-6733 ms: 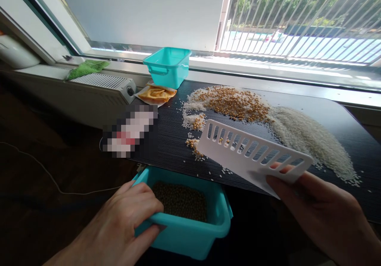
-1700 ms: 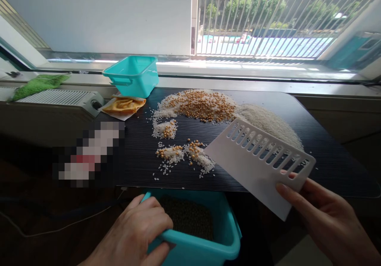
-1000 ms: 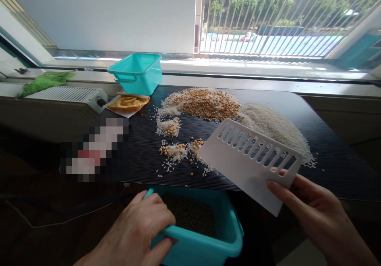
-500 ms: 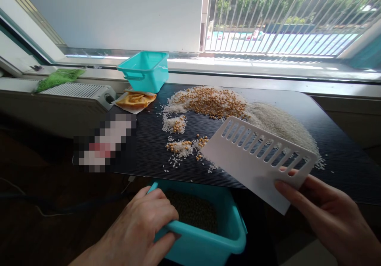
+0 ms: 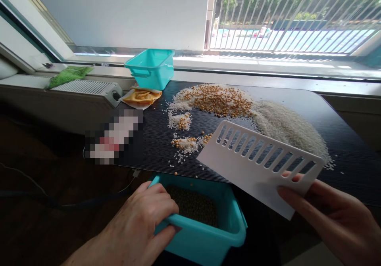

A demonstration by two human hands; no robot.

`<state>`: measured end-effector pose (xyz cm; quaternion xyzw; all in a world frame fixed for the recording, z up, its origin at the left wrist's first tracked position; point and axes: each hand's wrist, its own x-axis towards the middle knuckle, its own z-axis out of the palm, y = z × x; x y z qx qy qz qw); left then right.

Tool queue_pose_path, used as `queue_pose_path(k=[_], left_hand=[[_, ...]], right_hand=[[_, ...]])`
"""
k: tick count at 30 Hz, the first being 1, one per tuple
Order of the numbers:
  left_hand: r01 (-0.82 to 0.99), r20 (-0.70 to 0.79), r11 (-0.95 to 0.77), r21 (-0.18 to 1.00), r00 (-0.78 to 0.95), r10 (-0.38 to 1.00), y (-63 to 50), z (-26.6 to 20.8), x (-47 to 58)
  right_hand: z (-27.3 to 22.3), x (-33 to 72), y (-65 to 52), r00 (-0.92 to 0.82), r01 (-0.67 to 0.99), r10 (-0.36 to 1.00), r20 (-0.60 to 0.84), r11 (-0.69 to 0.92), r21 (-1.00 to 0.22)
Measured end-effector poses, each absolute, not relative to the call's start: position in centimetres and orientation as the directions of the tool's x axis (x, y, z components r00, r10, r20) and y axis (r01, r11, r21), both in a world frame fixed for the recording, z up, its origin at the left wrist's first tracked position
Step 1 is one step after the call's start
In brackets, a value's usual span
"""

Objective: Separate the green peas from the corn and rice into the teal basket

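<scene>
While the left hand [image 5: 145, 212] is gripping the near-left rim of the lower teal bin [image 5: 205, 236] just below the edge of the dark tabletop [image 5: 157, 151], a slip of that one-sided hold could be tipping out the beans [image 5: 196, 206]! A hasty sweep could be scattering grains [image 5: 186, 144] past the bin, too. Reaching in from the right, the right hand [image 5: 333, 208] is pinching the slotted white scraper [image 5: 253, 178], thumb in front, fingers behind, tilting it slots-upward beside the rice pile [image 5: 293, 127].

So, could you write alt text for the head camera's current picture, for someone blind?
The right hand holds a slotted white scraper at a dark table strewn with rice and yellow beans, while the left hand grips a turquoise tub of small grains near its edge. A second tub stands behind, near the window.
</scene>
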<state>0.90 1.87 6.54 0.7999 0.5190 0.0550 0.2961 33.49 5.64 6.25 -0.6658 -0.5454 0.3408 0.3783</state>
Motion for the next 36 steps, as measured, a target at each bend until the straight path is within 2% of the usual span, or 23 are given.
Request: queue_pose_path(k=[3, 6, 10, 15, 19, 23, 29, 36], left_hand=[[0.807, -0.218, -0.256, 0.533, 0.423, 0.879, 1.7, 6.9, 0.5], [0.786, -0.202, -0.263, 0.559, 0.437, 0.876, 1.8, 6.7, -0.4], [0.781, -0.215, -0.236, 0.578, 0.424, 0.88, 1.7, 6.5, -1.3], [0.836, -0.221, -0.142, 0.53, 0.298, 0.928, 1.3, 7.1, -1.6], [0.851, -0.221, -0.124, 0.51, 0.268, 0.938, 1.0, 7.1, -2.1], [0.861, -0.183, -0.151, 0.486, 0.269, 0.945, 1.0, 6.8, -3.0], [0.85, -0.179, -0.127, 0.512, 0.25, 0.952, 1.2, 6.5, -4.1], [0.861, -0.211, -0.081, 0.501, 0.213, 0.954, 1.3, 6.4, -4.9]], right_hand=[[6.1, 33.0, 5.4, 0.033, 0.447, 0.998, -0.05, -0.06, -0.893], [6.4, 31.6, 5.5, -0.056, 0.472, 0.998, 0.022, 0.046, -0.88], [7.0, 29.1, 6.1, -0.122, 0.535, 0.98, 0.158, 0.199, -0.821], [7.3, 26.7, 7.3, -0.296, 0.556, 0.925, 0.239, 0.37, -0.744], [7.4, 25.4, 8.2, -0.406, 0.562, 0.869, 0.283, 0.482, -0.672], [7.9, 23.6, 9.4, -0.48, 0.53, 0.834, 0.273, 0.524, -0.667], [8.0, 21.7, 11.0, -0.552, 0.46, 0.799, 0.24, 0.532, -0.711], [8.7, 23.1, 10.6, -0.549, 0.498, 0.8, 0.24, 0.544, -0.675]])
